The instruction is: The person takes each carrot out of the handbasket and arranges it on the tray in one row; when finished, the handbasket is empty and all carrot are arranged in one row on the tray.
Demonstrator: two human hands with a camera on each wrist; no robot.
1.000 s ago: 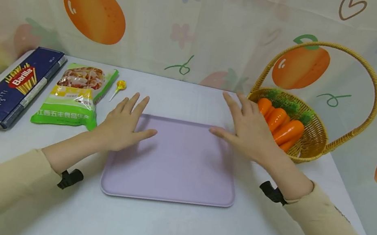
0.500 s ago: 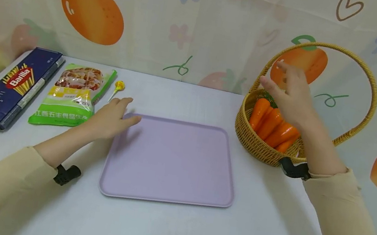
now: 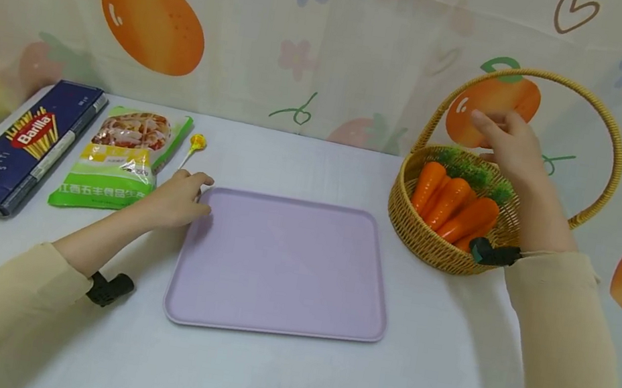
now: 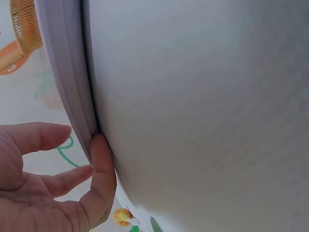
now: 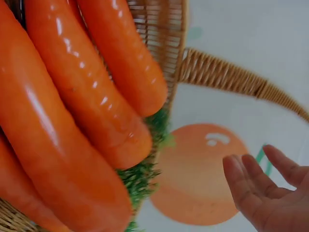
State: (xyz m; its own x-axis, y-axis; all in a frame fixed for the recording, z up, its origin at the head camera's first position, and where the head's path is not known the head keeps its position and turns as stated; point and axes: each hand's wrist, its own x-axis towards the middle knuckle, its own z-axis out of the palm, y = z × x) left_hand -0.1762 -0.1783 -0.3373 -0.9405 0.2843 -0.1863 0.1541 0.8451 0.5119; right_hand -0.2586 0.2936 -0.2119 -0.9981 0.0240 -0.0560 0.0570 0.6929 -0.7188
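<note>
At the far left corner of the lilac tray (image 3: 282,271), my left hand (image 3: 178,199) holds the rim. In the left wrist view a bent finger (image 4: 102,169) lies against the rim's outer wall, and the thumb is at its inner side. My right hand (image 3: 513,148) is above the wicker basket (image 3: 431,247), inside the loop of its handle (image 3: 616,154) in the head view. Its fingers (image 5: 236,174) are loosely bent and hold nothing. Several orange carrots (image 3: 448,205) with green tops (image 3: 476,173) lie in the basket.
Left of the tray lie a green food bag (image 3: 119,160) and a blue spaghetti box (image 3: 22,145). A yellow lollipop (image 3: 198,142) rests just behind my left hand. A printed cloth (image 3: 359,45) hangs along the table's back edge.
My right hand has gone from above the tray's far right corner to over the basket. The left hand has moved left and down onto the tray's rim, its fingers bending in.
</note>
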